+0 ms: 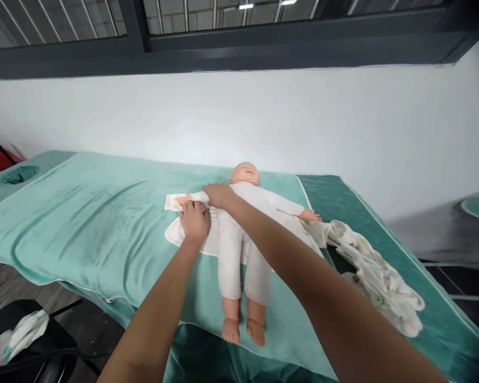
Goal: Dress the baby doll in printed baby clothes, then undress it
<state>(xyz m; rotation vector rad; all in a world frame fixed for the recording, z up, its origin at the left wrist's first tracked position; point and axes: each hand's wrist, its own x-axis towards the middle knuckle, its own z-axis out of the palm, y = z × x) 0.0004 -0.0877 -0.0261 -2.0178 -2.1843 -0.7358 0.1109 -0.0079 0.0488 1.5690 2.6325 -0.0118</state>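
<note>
A baby doll (230,244) in a white bodysuit lies on its back with its head toward the wall and its bare feet toward me. A white baby shirt (174,230) is spread beneath its torso. The doll's arm on the left lies along the shirt's sleeve (171,202), its hand showing near the cuff. My left hand (195,221) has its fingers curled at the sleeve, just below the doll's forearm. My right hand (220,196) is closed over the same arm nearer the shoulder. My right forearm crosses in front of the doll's body and hides part of it.
A mint-green towel sheet (104,213) covers the massage bed. Crumpled white printed baby clothes (379,276) lie to the right on the darker green cover (435,319). A white wall (223,117) and window frame stand behind. A black chair (35,340) with cloth is at lower left.
</note>
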